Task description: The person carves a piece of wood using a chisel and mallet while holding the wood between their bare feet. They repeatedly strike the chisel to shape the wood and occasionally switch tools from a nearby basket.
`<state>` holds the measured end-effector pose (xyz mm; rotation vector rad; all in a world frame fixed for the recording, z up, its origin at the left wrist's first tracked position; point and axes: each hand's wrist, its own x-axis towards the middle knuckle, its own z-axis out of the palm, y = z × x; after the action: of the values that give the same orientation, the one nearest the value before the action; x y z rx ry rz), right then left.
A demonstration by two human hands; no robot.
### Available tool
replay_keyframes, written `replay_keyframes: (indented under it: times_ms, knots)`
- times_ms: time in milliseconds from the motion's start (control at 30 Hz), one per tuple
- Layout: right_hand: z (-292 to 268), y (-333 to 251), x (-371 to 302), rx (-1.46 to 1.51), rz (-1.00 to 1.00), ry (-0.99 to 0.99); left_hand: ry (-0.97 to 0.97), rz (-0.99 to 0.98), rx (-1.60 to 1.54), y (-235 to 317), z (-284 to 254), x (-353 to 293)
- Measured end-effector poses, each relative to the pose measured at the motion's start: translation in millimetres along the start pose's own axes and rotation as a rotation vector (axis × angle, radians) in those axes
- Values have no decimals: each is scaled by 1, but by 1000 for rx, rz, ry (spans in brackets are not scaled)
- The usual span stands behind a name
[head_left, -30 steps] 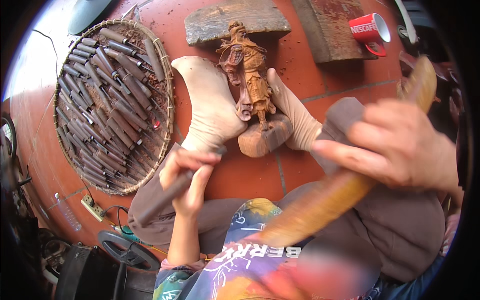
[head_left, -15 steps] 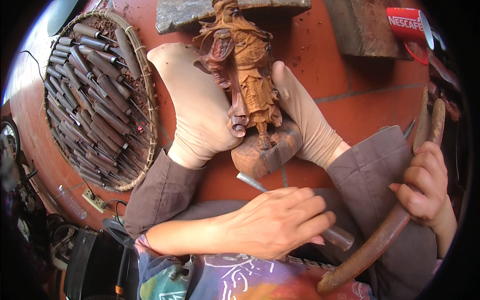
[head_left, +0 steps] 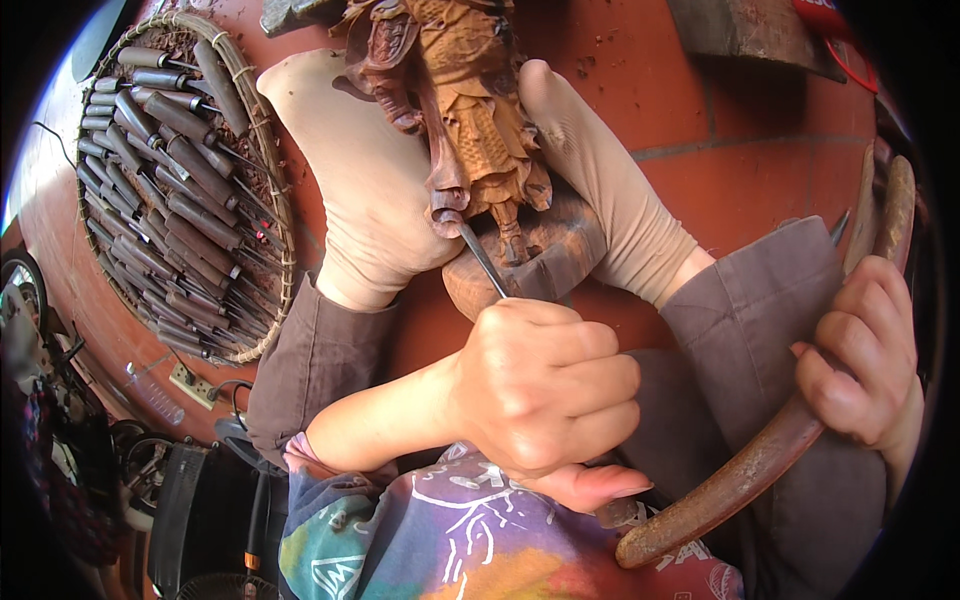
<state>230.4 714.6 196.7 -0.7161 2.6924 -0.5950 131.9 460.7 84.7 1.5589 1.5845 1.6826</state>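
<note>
Carved figure [head_left: 480,120] on tiled floor [head_left: 790,165], base [head_left: 565,250] betw. socked feet [head_left: 625,200], prob. for steadiness; L hand [head_left: 550,390] fisted round chisel [head_left: 485,260], tip at robe fold [head_left: 446,185] over base's L edge; R hand [head_left: 862,360] curled round wooden club [head_left: 735,490], held aside; tool basket [head_left: 278,180] L, wood block [head_left: 745,40] far R; L foot [head_left: 355,180] crowds chisel tip

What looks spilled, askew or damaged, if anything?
Little: small wood chips litter the red tile floor near the right foot, and a clear plastic bottle seems tipped on its side near the power strip. No damage shows on the visible part of the carved wooden figurine.
</note>
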Motion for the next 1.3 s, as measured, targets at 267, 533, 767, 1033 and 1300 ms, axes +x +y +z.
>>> replay_keyframes:
  times_ms: [267, 533, 767, 1033, 1300]
  knots:
    - [-1, 1, -1, 29, 8, 15, 72, -111, -49, -2, -3, 9]
    - [-3, -1, -2, -55, -59, 158, 208, -130, -29, -3, 6, 21]
    - [-4, 3, -3, -46, -110, 231, 226, -173, -45, -3, 4, 20]
    - [-24, 5, -8, -143, -85, 311, 167, -163, -196, -5, -15, 18]
    - [-27, -14, 26, -261, -77, 401, 138, -138, -437, -4, -35, -4]
